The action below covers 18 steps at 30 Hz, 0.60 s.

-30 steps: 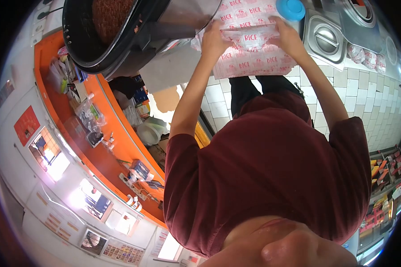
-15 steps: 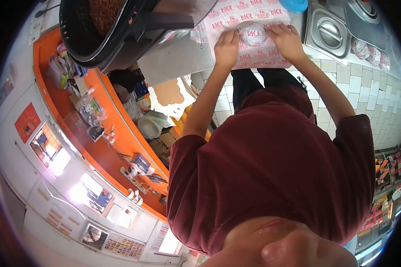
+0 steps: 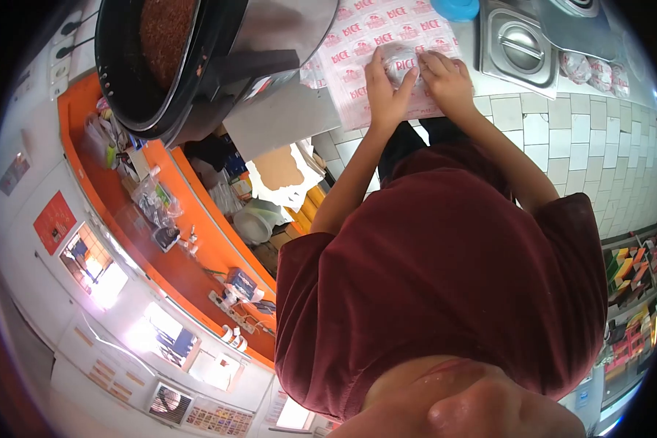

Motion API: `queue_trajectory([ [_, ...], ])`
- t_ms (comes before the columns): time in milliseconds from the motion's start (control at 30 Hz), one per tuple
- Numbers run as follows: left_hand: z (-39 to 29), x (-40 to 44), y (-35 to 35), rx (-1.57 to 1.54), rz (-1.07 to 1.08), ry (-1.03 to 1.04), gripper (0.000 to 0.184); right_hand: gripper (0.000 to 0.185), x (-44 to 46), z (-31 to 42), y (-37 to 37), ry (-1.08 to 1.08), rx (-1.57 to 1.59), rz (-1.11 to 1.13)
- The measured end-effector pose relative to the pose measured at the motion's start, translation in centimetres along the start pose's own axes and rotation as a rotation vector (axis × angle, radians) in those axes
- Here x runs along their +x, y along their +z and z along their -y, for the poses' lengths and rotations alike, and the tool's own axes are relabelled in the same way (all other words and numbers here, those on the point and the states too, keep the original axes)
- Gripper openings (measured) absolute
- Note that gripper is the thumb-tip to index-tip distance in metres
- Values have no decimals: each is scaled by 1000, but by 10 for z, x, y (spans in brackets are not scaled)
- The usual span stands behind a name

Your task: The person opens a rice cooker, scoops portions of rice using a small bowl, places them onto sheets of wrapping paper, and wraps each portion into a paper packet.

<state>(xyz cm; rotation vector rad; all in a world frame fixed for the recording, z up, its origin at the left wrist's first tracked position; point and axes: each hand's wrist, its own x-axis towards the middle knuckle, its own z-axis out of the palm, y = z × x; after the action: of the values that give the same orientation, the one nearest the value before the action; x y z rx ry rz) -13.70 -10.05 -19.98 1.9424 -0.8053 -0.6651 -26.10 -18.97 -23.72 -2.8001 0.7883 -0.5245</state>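
Observation:
On the worktop, my left hand point(image 3: 388, 91) and my right hand point(image 3: 445, 80) close in around a rounded bundle point(image 3: 400, 61) in clear film printed "RICE". My left fingers and thumb curve along its left and near side. Bent fingers of my right hand press its right side. What is inside the film cannot be made out. Beneath lies a stack of printed wrapping sheets point(image 3: 354, 55) with pink lettering.
To the left stands a large black cooker point(image 3: 230, 66) holding reddish-brown grains point(image 3: 166, 40). Near the sheets are a blue round lid point(image 3: 456, 7) and a lidded steel container point(image 3: 520, 47). Several wrapped balls point(image 3: 598, 73) sit at right. An orange counter point(image 3: 175, 193) runs along the left.
Both hands have moved closer together, from the film on either side onto the bundle. The view has shifted slightly, moving the worktop left in the frame.

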Motion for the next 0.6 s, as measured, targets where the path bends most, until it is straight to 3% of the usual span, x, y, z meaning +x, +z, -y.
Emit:
queue_trajectory([
  [67,7,11,7,7,-40,54,80,41,0,-3,1,18,34,12],
  [200,24,29,5,263,200,145,77,32,1,0,3,143,316,-104],
  [267,40,38,12,-173,271,-110,65,32,-2,-5,17,128,423,-168],
  [300,22,39,11,-177,300,-91,65,32,1,-5,9,147,400,-185],
  [367,-10,24,3,-757,370,-429,51,33,1,6,-8,240,573,-176],
  [400,-6,22,6,-752,391,-424,51,33,3,8,-14,254,563,-189],
  [467,9,12,11,-1187,414,-420,45,34,5,12,-30,406,885,-126],
  [500,-2,7,22,-1203,392,-268,49,36,3,12,-46,528,1071,-93],
  [533,-11,5,28,-1201,401,-261,49,36,-1,12,-49,527,1068,-104],
  [600,-27,3,38,-1086,362,-132,51,40,-7,12,-54,575,1604,-289],
])
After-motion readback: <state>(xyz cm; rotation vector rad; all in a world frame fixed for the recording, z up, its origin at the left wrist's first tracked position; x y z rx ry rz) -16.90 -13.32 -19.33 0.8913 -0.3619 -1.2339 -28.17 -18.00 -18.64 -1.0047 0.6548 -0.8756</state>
